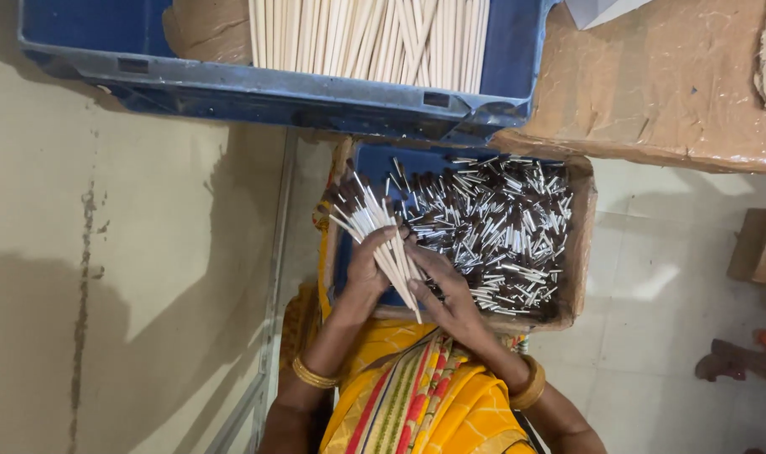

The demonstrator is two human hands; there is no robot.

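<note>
A blue crate point(274, 84) of pale sticks spans the top of the frame, its rim just above a cardboard box point(581, 252) heaped with small silver-tipped pieces point(492, 231); bare floor lies open at left. At centre, the left hand point(368, 269) and right hand point(446, 290) close together around a bundle of pale sticks point(383, 240), fanned toward the upper left.

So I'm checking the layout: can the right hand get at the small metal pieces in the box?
Probably yes: the right hand lies over the box, beside the metal pieces, though it helps hold the stick bundle.
</note>
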